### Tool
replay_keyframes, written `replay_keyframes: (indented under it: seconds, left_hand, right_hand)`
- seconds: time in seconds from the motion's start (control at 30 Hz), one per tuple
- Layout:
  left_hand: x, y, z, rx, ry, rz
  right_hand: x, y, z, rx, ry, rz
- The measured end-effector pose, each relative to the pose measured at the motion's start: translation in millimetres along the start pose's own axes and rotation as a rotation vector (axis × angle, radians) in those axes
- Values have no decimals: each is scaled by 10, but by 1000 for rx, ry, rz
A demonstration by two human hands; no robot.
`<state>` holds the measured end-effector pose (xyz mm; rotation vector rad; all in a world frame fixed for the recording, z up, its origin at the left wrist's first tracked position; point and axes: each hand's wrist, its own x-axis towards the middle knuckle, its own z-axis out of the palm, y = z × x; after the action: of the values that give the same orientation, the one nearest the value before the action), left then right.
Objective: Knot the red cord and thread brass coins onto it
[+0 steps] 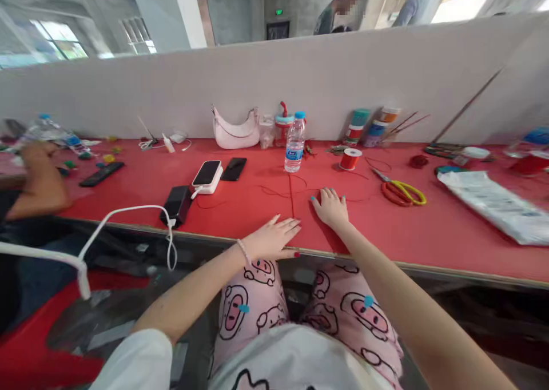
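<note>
My left hand (271,238) lies flat at the front edge of the red table (240,213), fingers stretched out and holding nothing. My right hand (331,209) rests palm down further in, its fingers spread on the tabletop. Between the two hands, a red cord (292,198) runs toward the water bottle (294,144), which stands upright behind them. Thin red thread also lies loosely around this spot. A spool of red thread (350,160) stands beyond my right hand. To the right of that hand lie scissors (403,192) with red and yellow handles.
Left of my hands are a phone on a white power bank (207,176), a dark phone (234,169) and a black box (177,205) with a white cable. A white handbag (235,130) stands against the partition. A white packet (497,204) lies right. Another person's arm (40,181) rests far left.
</note>
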<state>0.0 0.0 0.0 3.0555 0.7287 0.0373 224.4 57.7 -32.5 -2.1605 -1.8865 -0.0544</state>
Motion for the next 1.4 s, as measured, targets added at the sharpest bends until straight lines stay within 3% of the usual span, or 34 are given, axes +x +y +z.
replay_keyframes:
  seconds: [0.2,0.37,0.47,0.53,0.63,0.73,0.93,1.03,1.13,1.23,1.4]
  left_hand:
    - [61,-12,16,35,18,74]
    - [54,-7,-9,8,17,82]
    - [31,-86,-40,-34,24,48]
    - [13,-222,-49,-50,56,-89]
    - [-31,-530,-27,-56,79,-423]
    - [-130,-830,10,-74,-15,-676]
    - [-389,-1070,26,18,-33,-883]
    - [-411,-1119,56,62,-10,-948]
    - [-361,-1138,94,82,41,-1032]
    - [-290,-1059,79,97,87,-971]
    - [-113,-699,-28,-63,-3,-508]
  right_hand:
    - [-20,-38,-41,-10,16,95]
    - [-35,-63,-81,-16,8,281]
    - [-36,-62,-95,-18,12,316]
    - [-35,-65,-99,-16,9,280]
    - [-32,-79,-101,-16,-26,234]
    - [-19,-48,-116,-33,-66,226]
    - [30,398,-229,-131,-98,233]
    - [17,627,-270,-154,-84,258]
    - [-27,661,-264,-134,-37,260]
    - [-78,495,-229,-103,34,117]
    - [-184,28,-169,-4,-97,-473]
